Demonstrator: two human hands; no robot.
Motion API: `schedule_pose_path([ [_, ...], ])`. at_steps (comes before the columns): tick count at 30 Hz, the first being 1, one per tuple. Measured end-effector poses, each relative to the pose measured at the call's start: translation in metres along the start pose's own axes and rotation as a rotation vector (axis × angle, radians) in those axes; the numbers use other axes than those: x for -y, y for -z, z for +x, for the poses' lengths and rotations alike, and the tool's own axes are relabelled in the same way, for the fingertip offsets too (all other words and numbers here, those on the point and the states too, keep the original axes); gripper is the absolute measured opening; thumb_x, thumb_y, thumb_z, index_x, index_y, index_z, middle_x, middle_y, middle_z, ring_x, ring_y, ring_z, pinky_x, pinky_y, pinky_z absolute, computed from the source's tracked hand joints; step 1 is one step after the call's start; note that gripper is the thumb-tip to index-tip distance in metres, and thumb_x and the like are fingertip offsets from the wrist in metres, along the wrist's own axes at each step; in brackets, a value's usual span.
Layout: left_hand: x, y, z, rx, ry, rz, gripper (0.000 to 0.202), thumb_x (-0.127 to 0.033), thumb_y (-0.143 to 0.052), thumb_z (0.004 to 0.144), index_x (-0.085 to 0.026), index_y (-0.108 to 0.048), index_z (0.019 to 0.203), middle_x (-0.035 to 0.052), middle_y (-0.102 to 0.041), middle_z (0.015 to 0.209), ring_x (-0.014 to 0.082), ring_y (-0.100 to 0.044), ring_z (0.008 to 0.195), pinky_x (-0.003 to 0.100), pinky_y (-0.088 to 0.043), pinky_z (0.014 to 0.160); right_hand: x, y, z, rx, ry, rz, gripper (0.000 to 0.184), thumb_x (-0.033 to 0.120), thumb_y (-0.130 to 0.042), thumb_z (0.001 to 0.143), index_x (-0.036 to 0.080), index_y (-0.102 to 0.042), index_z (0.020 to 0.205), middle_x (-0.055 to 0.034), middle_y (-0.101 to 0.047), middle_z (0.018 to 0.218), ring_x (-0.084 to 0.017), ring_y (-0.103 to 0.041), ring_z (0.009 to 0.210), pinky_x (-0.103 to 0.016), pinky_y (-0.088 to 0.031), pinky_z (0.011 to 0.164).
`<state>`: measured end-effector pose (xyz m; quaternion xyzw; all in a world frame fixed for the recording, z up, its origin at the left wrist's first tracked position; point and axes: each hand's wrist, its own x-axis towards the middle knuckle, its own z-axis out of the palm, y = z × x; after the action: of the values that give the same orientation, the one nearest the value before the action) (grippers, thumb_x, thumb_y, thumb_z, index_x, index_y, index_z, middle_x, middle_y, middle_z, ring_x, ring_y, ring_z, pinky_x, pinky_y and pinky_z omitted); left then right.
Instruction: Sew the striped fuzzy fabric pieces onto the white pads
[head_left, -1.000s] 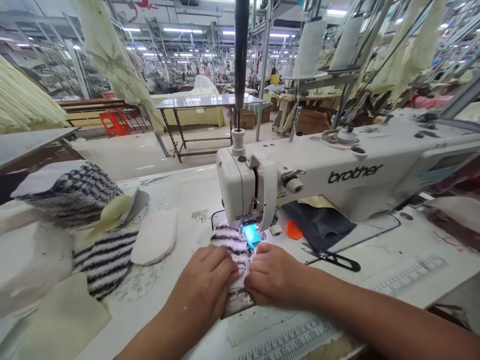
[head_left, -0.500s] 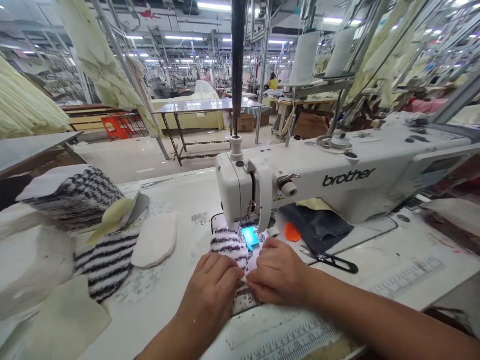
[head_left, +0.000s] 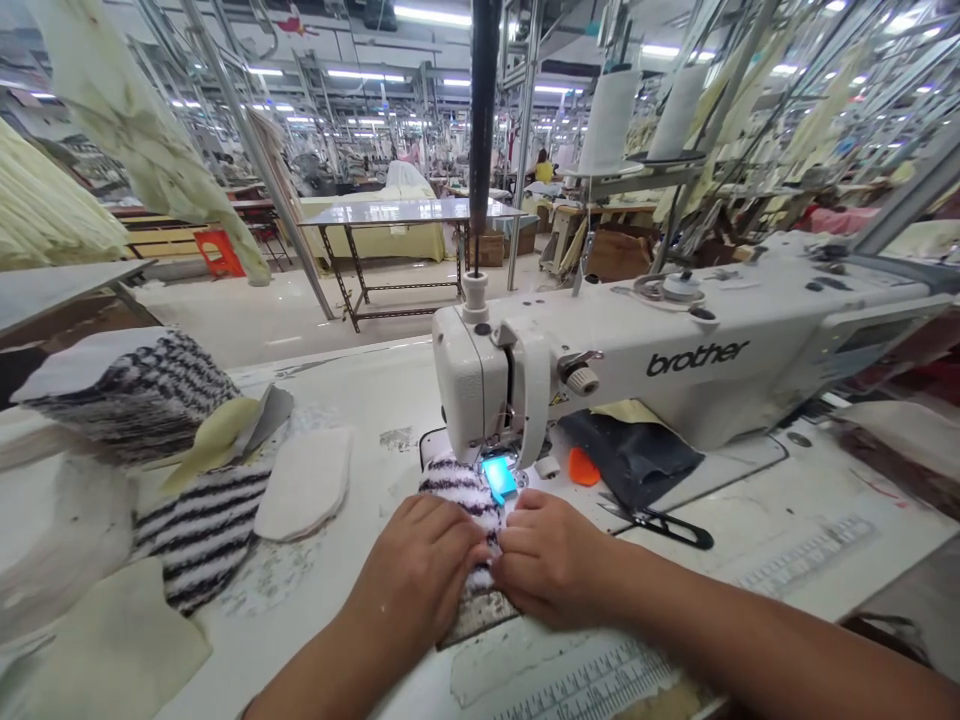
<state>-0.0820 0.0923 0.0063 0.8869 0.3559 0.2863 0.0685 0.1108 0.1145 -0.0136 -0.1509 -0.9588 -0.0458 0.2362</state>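
A black-and-white striped fluffy fabric piece lies under the needle area of a white sewing machine. My left hand presses on its near left part, fingers together and pinching the edge. From the right, my right hand pinches the same fabric's near edge with curled fingers. The two hands almost touch at the fingertips. A bright blue-lit guide piece sits by the presser foot, just beyond my fingers. The needle itself is hard to make out.
Thread snips, an orange scrap and dark fabric lie right of the needle. Striped pieces, a white pad stack and pale fabric are at left. Thread cones stand behind the machine.
The view has shifted slightly. My hands stay on the fabric; more of its striped near edge shows between them, and my right hand's fingers sit slightly lower.
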Motion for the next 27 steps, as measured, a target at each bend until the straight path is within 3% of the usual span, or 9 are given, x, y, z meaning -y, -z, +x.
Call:
schedule_pose_path([
  [4,0.013,-0.002,0.011,0.141,-0.02,0.099,0.021,-0.019,-0.042,0.091,-0.017,-0.061,0.101,0.0077,-0.061,0.095,0.0224,-0.052,0.093,0.041,-0.045,0.082,-0.002,-0.001,-0.003,0.053,0.021,0.021,0.012,0.017,-0.046,0.075,0.016,-0.05,0.064,0.0013,-0.049,0.058,-0.013,-0.039,0.055,-0.032,-0.031,0.063],
  [8,0.013,-0.007,0.01,0.265,0.083,0.12,0.022,-0.02,-0.051,0.087,-0.02,-0.058,0.108,0.0077,-0.057,0.106,0.025,-0.05,0.098,0.044,-0.044,0.084,-0.005,0.0,-0.004,0.055,0.041,0.006,0.01,0.018,-0.047,0.071,0.017,-0.047,0.061,0.0024,-0.047,0.057,-0.012,-0.04,0.054,-0.031,-0.03,0.062],
  [12,0.009,-0.011,0.005,0.257,0.141,0.113,0.033,-0.02,-0.055,0.084,-0.023,-0.052,0.117,0.0058,-0.053,0.116,0.0252,-0.048,0.103,0.044,-0.041,0.088,-0.005,0.001,-0.003,0.065,0.032,0.033,0.008,0.018,-0.046,0.069,0.018,-0.045,0.061,0.0027,-0.047,0.056,-0.013,-0.039,0.053,-0.031,-0.03,0.06],
  [17,0.012,-0.014,0.003,0.207,0.128,0.091,0.03,-0.023,-0.053,0.085,-0.026,-0.053,0.115,0.0024,-0.054,0.114,0.0228,-0.048,0.103,0.039,-0.04,0.087,-0.005,-0.002,-0.002,0.088,-0.024,0.041,0.01,0.018,-0.044,0.07,0.018,-0.045,0.06,0.0018,-0.048,0.055,-0.013,-0.04,0.053,-0.032,-0.03,0.06],
  [27,0.03,-0.013,0.005,0.208,0.069,0.163,0.028,-0.023,-0.048,0.09,-0.024,-0.053,0.117,0.007,-0.052,0.116,0.0252,-0.046,0.106,0.042,-0.039,0.088,-0.014,-0.002,-0.003,0.112,-0.108,0.054,0.013,0.017,-0.045,0.077,0.017,-0.053,0.067,0.0015,-0.054,0.059,-0.013,-0.045,0.059,-0.03,-0.03,0.063],
])
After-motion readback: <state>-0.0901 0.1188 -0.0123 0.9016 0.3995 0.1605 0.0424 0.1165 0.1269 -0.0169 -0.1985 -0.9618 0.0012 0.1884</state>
